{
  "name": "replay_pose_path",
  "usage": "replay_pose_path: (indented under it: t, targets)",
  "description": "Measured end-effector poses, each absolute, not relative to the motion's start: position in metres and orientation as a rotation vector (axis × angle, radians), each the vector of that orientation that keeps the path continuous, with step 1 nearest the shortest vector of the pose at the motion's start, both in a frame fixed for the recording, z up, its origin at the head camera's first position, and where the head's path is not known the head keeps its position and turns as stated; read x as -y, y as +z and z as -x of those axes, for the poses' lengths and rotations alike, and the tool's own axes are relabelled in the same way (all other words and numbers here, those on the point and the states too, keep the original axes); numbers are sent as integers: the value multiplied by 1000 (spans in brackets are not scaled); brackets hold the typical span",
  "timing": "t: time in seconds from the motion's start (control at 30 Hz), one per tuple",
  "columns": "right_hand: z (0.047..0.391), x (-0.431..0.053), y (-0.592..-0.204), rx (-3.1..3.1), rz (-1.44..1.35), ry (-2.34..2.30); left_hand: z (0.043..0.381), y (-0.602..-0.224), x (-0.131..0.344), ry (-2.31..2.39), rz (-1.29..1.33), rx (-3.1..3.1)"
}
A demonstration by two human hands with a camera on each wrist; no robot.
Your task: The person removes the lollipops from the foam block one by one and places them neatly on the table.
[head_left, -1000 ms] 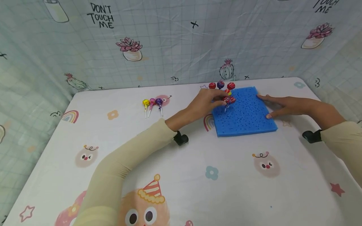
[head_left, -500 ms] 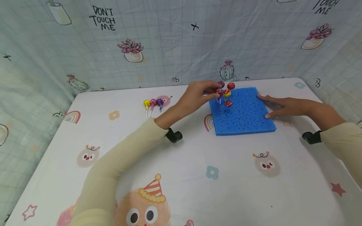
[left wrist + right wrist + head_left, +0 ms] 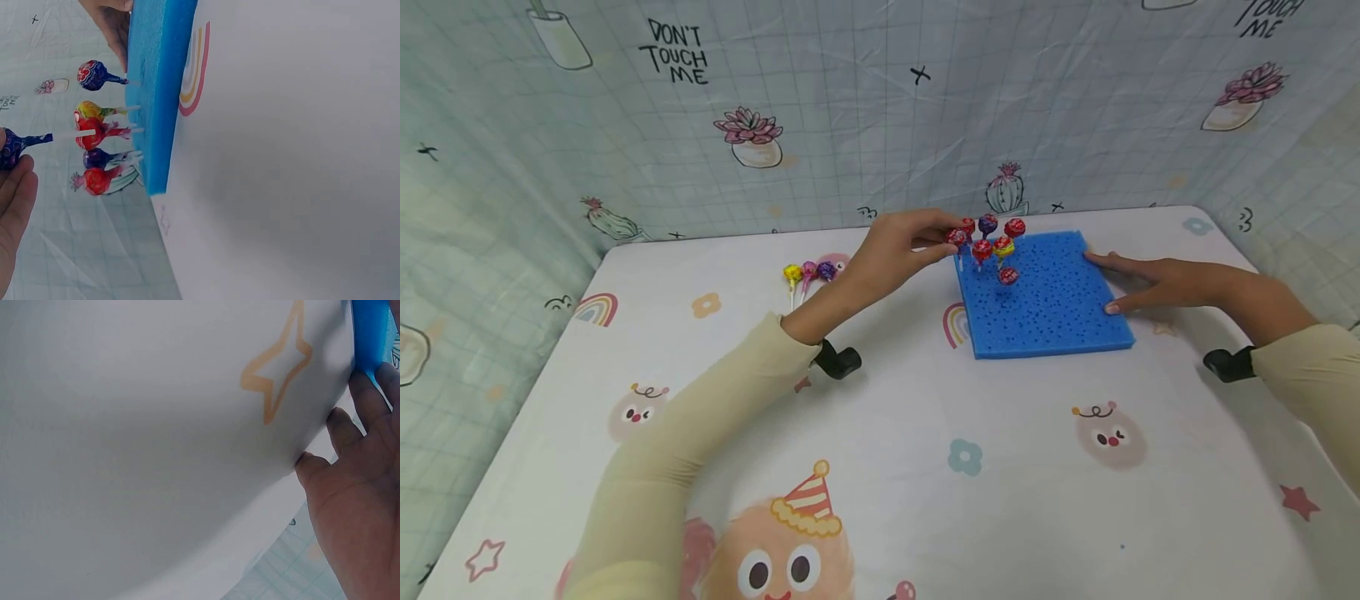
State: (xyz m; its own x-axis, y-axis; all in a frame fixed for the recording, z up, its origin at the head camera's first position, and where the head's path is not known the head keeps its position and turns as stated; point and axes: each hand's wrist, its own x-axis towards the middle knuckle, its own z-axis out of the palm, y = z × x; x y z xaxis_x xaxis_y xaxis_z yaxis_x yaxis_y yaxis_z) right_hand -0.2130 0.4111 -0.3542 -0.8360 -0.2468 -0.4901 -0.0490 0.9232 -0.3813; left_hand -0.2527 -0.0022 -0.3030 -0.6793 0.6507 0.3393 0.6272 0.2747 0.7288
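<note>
My left hand (image 3: 891, 254) pinches a lollipop (image 3: 957, 237) by its wrapped head, at the back left corner of the blue foam block (image 3: 1045, 308). In the left wrist view that lollipop (image 3: 24, 144) has a dark blue wrapper, and its white stick points at the foam with the tip apart from it. Several lollipops stand upright in the block, among them a red one (image 3: 982, 250), a yellow and red one (image 3: 1003, 247) and a purple one (image 3: 988, 224). On the block's right edge rest the fingers of my right hand (image 3: 1172, 282), spread and holding nothing.
Three loose lollipops, yellow (image 3: 792, 273), pink (image 3: 809, 271) and purple (image 3: 827, 270), lie on the white printed table (image 3: 880, 433), left of the foam and partly behind my left forearm. A patterned curtain (image 3: 842, 100) hangs along the table's back edge.
My left hand has moved left with the lollipop, from over the standing ones to the block's back left corner. The right hand has stayed at the block's right edge.
</note>
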Motion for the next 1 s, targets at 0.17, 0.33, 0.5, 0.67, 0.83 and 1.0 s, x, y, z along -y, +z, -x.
replay_pose_path:
  t: [0.17,0.33,0.5,0.67,0.83,1.0]
  targets:
    - [213,-410,-355,-2526,207,-487,254,-299,16,1416,-1237,-2498]
    - [213,-411,-354,-2536,222,-485,257,-292,35,1404,-1208,-2536]
    - [212,-410,-353,-2536,219,-499,257,-284,53,1373,-1144,-2562]
    - [211,-410,-354,-2525,188,-512,259,-281,69,1386,-1085,-2564]
    - [212,-412,-356,-2527,196,-502,260,-282,80,1400,-1051,-2574]
    - [212,-413,-356,-2527,193,-498,257,-280,86,1357,-1048,-2600]
